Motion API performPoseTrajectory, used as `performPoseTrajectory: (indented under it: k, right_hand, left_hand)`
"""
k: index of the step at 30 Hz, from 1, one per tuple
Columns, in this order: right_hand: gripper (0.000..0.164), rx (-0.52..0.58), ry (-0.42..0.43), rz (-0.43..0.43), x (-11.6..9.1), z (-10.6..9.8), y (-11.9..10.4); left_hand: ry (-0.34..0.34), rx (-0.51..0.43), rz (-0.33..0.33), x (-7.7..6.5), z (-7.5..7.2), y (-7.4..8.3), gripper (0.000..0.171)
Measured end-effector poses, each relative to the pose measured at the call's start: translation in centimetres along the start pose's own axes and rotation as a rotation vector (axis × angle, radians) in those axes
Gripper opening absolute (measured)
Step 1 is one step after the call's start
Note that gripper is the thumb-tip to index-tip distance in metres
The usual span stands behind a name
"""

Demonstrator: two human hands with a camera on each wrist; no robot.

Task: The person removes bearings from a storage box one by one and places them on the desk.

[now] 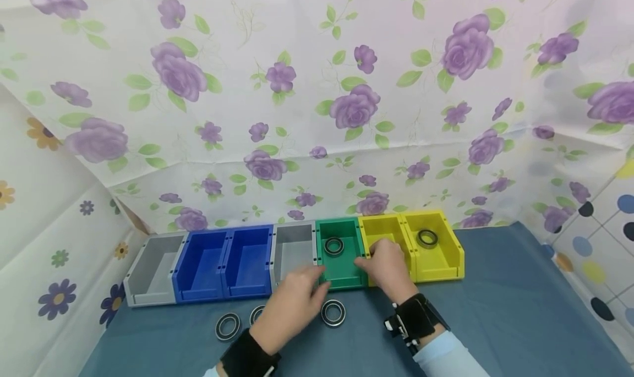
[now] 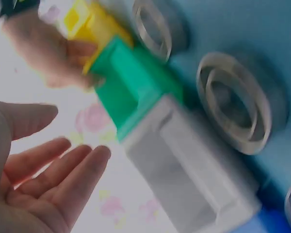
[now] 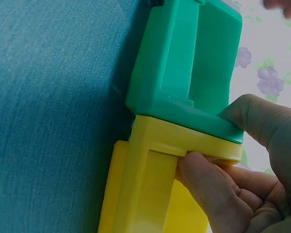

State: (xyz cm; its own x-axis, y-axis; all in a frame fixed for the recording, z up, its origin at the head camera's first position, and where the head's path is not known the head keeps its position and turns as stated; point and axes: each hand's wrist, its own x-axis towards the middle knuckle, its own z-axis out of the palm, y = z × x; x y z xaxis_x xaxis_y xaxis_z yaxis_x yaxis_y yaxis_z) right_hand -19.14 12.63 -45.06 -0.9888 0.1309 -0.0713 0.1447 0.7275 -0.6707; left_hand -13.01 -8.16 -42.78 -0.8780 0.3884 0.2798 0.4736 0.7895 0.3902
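My right hand (image 1: pixel 389 266) pinches the touching side walls of the green bin (image 1: pixel 344 280) and the left yellow bin (image 1: pixel 383 228). In the right wrist view its thumb lies on the green side and its fingers are inside the yellow bin (image 3: pixel 157 189). My left hand (image 1: pixel 292 305) is held over the front of the middle grey bin (image 1: pixel 293 245), thumb apart from the fingers and nothing in it. One ball bearing (image 1: pixel 334 246) lies in the green bin. Another bearing (image 1: pixel 427 238) is in the right yellow bin (image 1: pixel 438 269).
Three bearings lie on the blue cloth before the bins: a right one (image 1: pixel 333 313), a left one (image 1: pixel 228 326), and a middle one (image 1: pixel 256 314) partly behind my left hand. Two blue bins (image 1: pixel 200 267) and a grey bin (image 1: pixel 153 272) continue the row leftward. Flowered sheeting (image 1: pixel 307 118) hangs behind.
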Motion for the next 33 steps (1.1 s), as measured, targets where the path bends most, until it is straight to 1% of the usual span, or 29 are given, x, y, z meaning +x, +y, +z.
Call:
performPoseTrajectory:
  k: [3,5,7,9,12,14,19,23,26,30,31,33]
  right_hand:
    - [0.046,0.001,-0.003,0.004,0.1,0.1,0.1]
    - [0.047,0.005,-0.001,0.005,0.1,0.1,0.1]
    - [0.047,0.005,0.003,0.002,0.1,0.1,0.1]
    - [0.046,0.002,0.006,0.000,0.1,0.0,0.1]
    - [0.046,0.000,0.007,0.000,0.1,0.0,0.1]
    - [0.046,0.000,0.007,0.000,0.1,0.0,0.1]
    - [0.048,0.004,0.008,-0.005,0.2,0.0,0.2]
    - [0.048,0.005,0.010,-0.010,0.2,0.0,0.2]
    - [0.049,0.003,0.010,-0.009,0.2,0.1,0.3]
    - [0.049,0.003,0.009,-0.008,0.3,0.1,0.3]
    - [0.049,0.004,0.007,-0.008,0.3,0.1,0.3]
    - [0.049,0.006,0.005,-0.008,0.3,0.1,0.2]
  left_hand:
    - [0.171,-0.004,-0.031,0.7,-1.4,-1.0,0.033]
    - [0.259,-0.003,-0.074,1.2,-2.2,-1.8,0.036]
    - [0.311,-0.004,-0.131,1.5,-2.7,-2.8,0.041]
    - [0.331,0.004,-0.208,1.7,-3.0,-3.8,0.047]
    - [0.336,0.021,-0.303,1.7,-2.8,-5.3,0.054]
    - [0.332,0.024,-0.352,1.6,-2.5,-6.2,0.057]
    - [0.296,0.039,-0.436,1.5,-1.9,-7.5,0.061]
    - [0.225,0.012,-0.506,1.5,-1.5,-7.8,0.060]
    - [0.188,-0.036,-0.541,1.5,-1.3,-7.8,0.054]
    - [0.180,-0.066,-0.565,1.4,-1.0,-7.9,0.033]
    - [0.179,-0.069,-0.571,1.4,-0.9,-7.9,0.032]
    - [0.178,-0.073,-0.582,1.5,-0.8,-7.9,0.034]
